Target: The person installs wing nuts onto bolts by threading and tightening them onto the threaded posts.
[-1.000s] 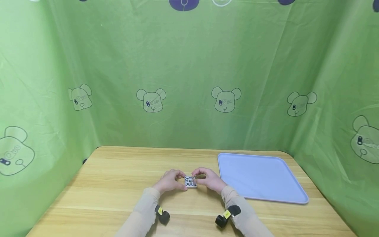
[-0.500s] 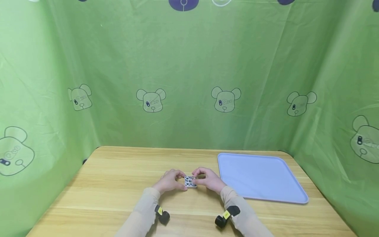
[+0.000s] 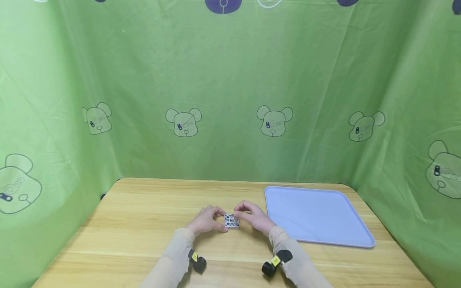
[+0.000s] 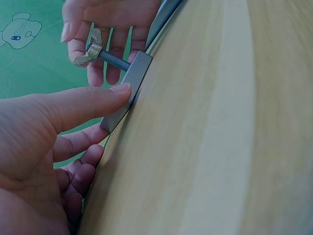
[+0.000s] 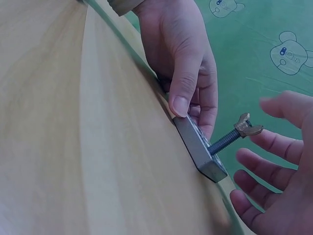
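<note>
A small square metal block (image 3: 231,227) with round recesses in its top lies on the wooden table. My left hand (image 3: 205,222) grips its left side between thumb and fingers. From the block's right part rises a threaded bolt (image 5: 224,143), carrying a brass-coloured wing nut (image 5: 248,129) near its upper end. Around the nut hovers my right hand (image 3: 255,219), its fingers loosely bent. In the right wrist view the thumb stands apart from the wing nut, while the index fingertip is very close to one wing; whether they touch I cannot tell.
A pale blue tray (image 3: 317,214) lies at the right of the wooden table (image 3: 151,208), just beyond my right hand. Green curtain (image 3: 230,152) with printed bear heads surrounds the table at the back and sides.
My right thumb and index finger have shifted slightly away from me and off the wing nut, uncovering more of the block's top. The left hand and block stay in place.
</note>
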A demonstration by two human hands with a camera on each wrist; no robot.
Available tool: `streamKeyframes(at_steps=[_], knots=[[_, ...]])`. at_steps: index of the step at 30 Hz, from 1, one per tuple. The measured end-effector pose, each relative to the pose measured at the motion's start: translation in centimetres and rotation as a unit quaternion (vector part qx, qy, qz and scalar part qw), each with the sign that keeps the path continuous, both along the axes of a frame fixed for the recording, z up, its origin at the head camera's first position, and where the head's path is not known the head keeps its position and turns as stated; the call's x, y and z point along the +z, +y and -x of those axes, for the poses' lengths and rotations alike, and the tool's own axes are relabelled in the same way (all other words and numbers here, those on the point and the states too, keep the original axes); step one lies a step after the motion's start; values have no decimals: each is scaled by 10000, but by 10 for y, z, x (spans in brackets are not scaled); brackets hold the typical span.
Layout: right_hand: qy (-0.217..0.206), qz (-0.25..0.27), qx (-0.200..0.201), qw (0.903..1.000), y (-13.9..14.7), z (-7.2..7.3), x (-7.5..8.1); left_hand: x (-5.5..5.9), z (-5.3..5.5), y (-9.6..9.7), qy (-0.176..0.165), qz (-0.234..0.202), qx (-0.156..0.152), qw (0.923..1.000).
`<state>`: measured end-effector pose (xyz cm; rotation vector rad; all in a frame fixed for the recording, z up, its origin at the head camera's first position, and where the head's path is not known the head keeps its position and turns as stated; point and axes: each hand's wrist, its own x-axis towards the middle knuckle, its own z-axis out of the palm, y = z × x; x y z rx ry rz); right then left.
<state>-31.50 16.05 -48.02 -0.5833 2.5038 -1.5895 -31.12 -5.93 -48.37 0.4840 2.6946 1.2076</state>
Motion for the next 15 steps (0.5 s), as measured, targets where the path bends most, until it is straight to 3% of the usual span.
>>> streamKeyframes(at_steps=[15], knots=[[197, 45, 227, 9995, 1, 0, -3, 0, 0, 1, 60, 1, -4, 10000]])
